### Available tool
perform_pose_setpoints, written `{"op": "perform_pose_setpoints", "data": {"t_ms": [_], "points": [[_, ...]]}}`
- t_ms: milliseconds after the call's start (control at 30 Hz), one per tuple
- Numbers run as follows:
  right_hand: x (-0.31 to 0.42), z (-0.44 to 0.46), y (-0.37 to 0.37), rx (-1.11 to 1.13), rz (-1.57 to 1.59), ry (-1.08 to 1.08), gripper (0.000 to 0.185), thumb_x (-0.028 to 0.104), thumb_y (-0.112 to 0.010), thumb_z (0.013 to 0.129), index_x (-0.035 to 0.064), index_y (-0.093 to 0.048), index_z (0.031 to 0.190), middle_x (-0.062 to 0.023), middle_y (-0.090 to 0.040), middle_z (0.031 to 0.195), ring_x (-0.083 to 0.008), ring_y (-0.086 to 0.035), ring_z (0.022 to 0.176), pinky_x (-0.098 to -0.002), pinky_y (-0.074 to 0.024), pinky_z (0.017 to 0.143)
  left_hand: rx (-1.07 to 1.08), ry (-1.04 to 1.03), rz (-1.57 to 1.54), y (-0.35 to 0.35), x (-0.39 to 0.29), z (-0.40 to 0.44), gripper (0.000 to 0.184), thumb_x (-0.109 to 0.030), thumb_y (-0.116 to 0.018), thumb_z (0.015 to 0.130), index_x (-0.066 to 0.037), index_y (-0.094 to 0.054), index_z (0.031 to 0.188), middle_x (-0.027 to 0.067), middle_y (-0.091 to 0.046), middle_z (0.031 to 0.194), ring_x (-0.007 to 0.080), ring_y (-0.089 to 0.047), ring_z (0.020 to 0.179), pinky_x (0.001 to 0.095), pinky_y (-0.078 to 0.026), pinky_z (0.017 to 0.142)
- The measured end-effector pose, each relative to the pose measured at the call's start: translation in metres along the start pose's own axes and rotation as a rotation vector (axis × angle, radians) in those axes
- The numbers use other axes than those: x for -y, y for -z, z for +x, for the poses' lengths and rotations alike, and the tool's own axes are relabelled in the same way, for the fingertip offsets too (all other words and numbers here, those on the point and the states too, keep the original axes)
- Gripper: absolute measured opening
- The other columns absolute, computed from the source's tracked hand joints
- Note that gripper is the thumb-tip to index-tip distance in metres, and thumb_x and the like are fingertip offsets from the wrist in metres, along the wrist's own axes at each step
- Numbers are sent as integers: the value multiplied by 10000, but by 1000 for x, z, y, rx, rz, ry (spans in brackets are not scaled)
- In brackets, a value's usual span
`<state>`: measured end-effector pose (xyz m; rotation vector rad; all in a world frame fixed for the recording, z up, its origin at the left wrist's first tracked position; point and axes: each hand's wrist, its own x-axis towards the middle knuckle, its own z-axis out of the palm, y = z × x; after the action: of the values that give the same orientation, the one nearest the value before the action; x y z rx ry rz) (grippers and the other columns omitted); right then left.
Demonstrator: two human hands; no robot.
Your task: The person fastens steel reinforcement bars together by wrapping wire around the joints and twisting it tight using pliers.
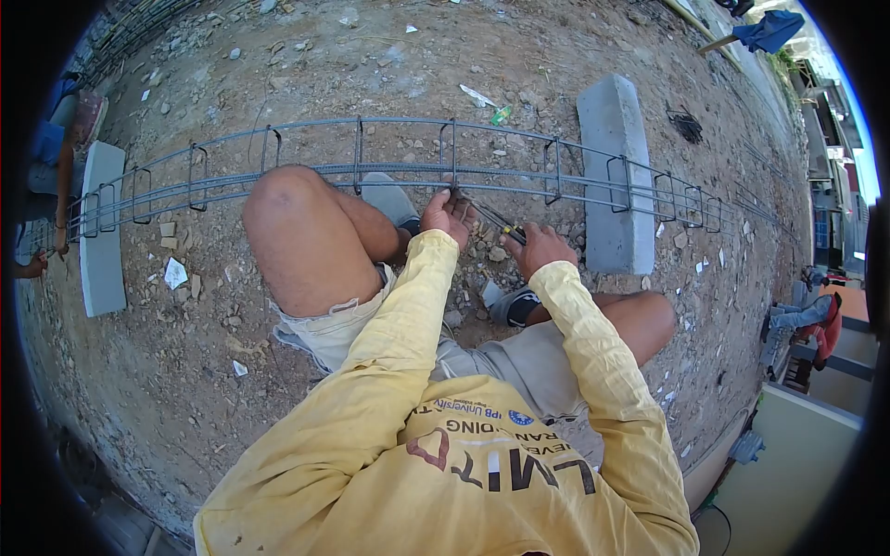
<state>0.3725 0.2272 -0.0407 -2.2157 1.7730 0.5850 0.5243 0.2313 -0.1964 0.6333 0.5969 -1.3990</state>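
Observation:
A long rebar cage (371, 170) of straight bars and square stirrups lies across in front of me. My left hand (449, 218) is at its near bar, below a stirrup, with the fingers curled at the joint; whatever they pinch is too small to make out. My right hand (540, 248) is closed around a tool with yellow and black handles (515, 233). The tool's metal end points up and left toward the joint by my left hand.
Concrete blocks (614, 222) (104, 269) support the cage at right and left. A co-worker's arm (65, 176) reaches to its left end. My knees (283, 199) are bent near the cage. Rubble and white scraps (175, 272) dot the dirt. Another person (816, 320) is far right.

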Motion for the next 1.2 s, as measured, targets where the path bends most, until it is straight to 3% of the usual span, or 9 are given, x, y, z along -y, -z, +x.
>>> {"op": "perform_pose_setpoints", "data": {"t_ms": [267, 367, 567, 667, 767, 867, 967, 1067, 1200], "points": [[8, 4, 17, 215, 82, -60, 619, 621, -486, 905, 45, -626, 1084, -238, -672, 1033, -398, -628, 1041, -496, -487, 893, 27, 0, -2, -7, -8, -12, 282, -203, -584, 858, -231, -646, 1132, -34, -622, 855, 160, -559, 801, 381, -450, 743], [-1, 16, -3, 208, 85, 3, 600, 590, -563, 883, 4, -650, 976, -215, -690, 943, -352, -689, 868, -457, -545, 754, 21, -9, 35, -1, -7, -4, 274, -215, -601, 847, -231, -643, 1117, -34, -627, 869, 161, -560, 805, 380, -440, 747], [-10, 16, 1, 822, 946, -149, 372, 353, -745, 827, 14, -592, 801, -101, -637, 690, -174, -585, 432, -318, -476, 392, 15, -36, 115, -5, -10, -4, 181, -251, -671, 809, -172, -632, 967, -37, -627, 825, 143, -562, 774, 351, -431, 710], [-17, 12, -21, 913, 1396, -115, 340, 281, -771, 809, 31, -558, 897, -80, -631, 673, -185, -590, 436, -317, -483, 403, 15, -35, 170, -10, -13, -4, 167, -278, -682, 831, -178, -630, 955, -39, -637, 825, 136, -585, 775, 348, -430, 705], [-3, -2, -11, 729, 1344, -104, 470, 187, -805, 772, -4, -494, 1067, -62, -593, 618, -143, -551, 392, -277, -446, 346, 13, -42, 258, -1, -13, 7, 163, -296, -687, 843, -200, -640, 966, -46, -647, 852, 136, -584, 797, 364, -423, 745], [12, -15, 19, 427, 689, -35, 551, 199, -752, 801, -1, -424, 1196, -109, -617, 711, -223, -634, 528, -350, -517, 458, -17, -46, 264, -7, -13, 6, 145, -279, -690, 842, -191, -641, 946, -41, -646, 836, 137, -588, 792, 356, -427, 735], [5, -23, -9, -92, 174, 227, 583, 241, -692, 823, -1, -408, 1271, -181, -614, 942, -320, -674, 767, -434, -551, 667, -29, -41, 238, -9, -12, 5, 134, -259, -694, 841, -179, -637, 934, -34, -645, 822, 138, -592, 792, 350, -431, 718], [7, -36, -7, -306, 39, 307, 640, 287, -648, 835, 23, -373, 1349, -220, -534, 1175, -393, -630, 960, -490, -507, 833, -8, -40, 213, -7, -12, 8, 128, -245, -694, 842, -168, -630, 922, -26, -646, 830, 141, -595, 796, 348, -439, 703], [3, -33, -11, -172, 31, 271, 666, 310, -622, 869, 26, -347, 1405, -194, -544, 1175, -391, -628, 986, -465, -509, 849, 16, -26, 233, -2, -13, 13, 126, -240, -691, 844, -160, -620, 911, -11, -643, 834, 158, -602, 789, 345, -459, 673]]}}
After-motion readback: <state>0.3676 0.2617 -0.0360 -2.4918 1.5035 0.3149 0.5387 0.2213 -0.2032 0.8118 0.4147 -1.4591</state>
